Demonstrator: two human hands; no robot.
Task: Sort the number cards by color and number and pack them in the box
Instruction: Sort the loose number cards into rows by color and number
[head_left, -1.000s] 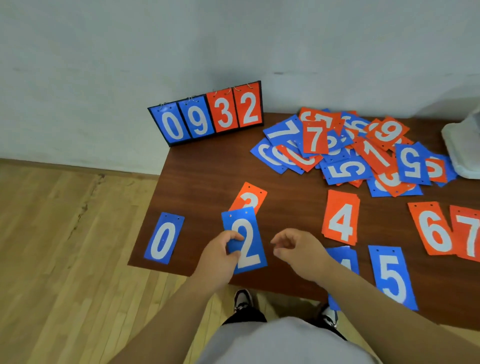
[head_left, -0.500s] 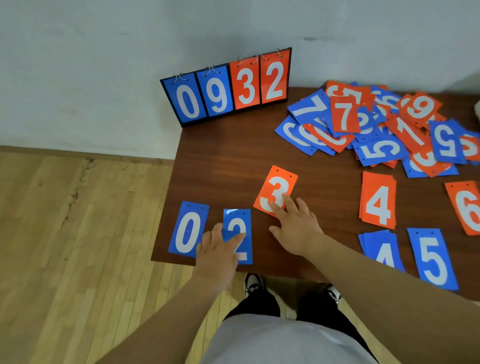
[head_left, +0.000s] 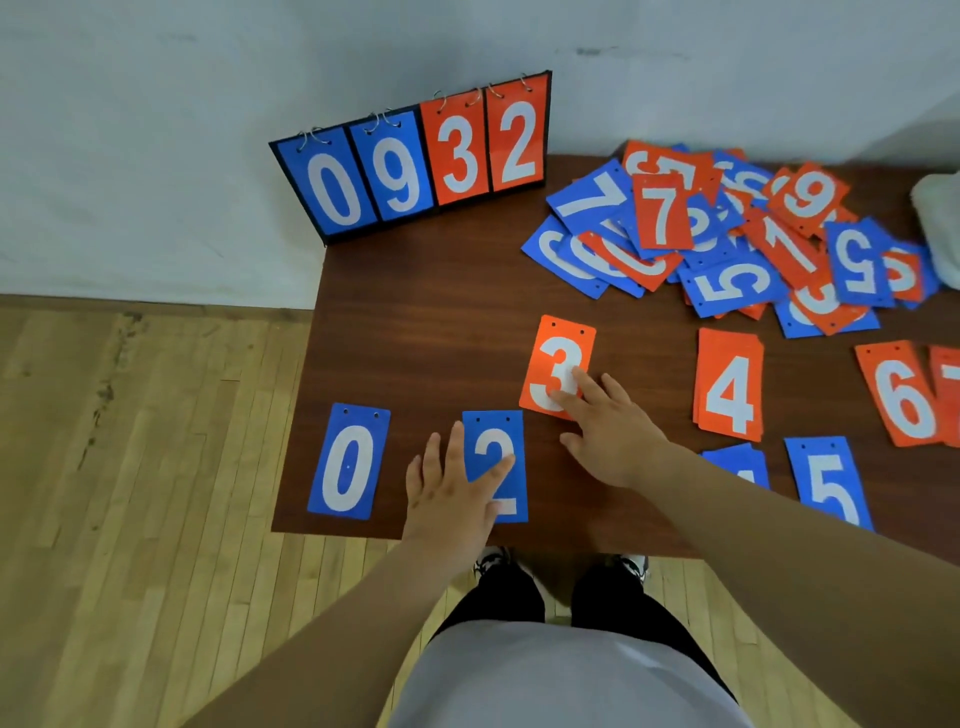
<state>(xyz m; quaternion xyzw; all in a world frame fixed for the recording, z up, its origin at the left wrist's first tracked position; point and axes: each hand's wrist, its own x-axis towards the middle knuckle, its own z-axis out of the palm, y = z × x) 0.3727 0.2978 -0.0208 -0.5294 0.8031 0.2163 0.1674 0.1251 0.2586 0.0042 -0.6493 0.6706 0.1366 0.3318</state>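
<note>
Resting flat and released, the left grip (head_left: 451, 493) presses the blue 2 card (head_left: 500, 439), long axis pointing away, at the tabletop's (head_left: 415, 322) front edge, while the right grip (head_left: 609, 432), also released, touches the orange 3 card (head_left: 560, 349), top tilted rightward.

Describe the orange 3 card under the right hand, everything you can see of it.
The orange 3 card is a thin, flat rectangle, seemingly plastic or coated card, printed with a white 3 and punched with two small holes near its top edge. It lies face up on the table, tilted a little clockwise, just above and right of the blue 2 card. The right hand rests straight fingertips on its lower half, hiding the lower right corner.
</note>
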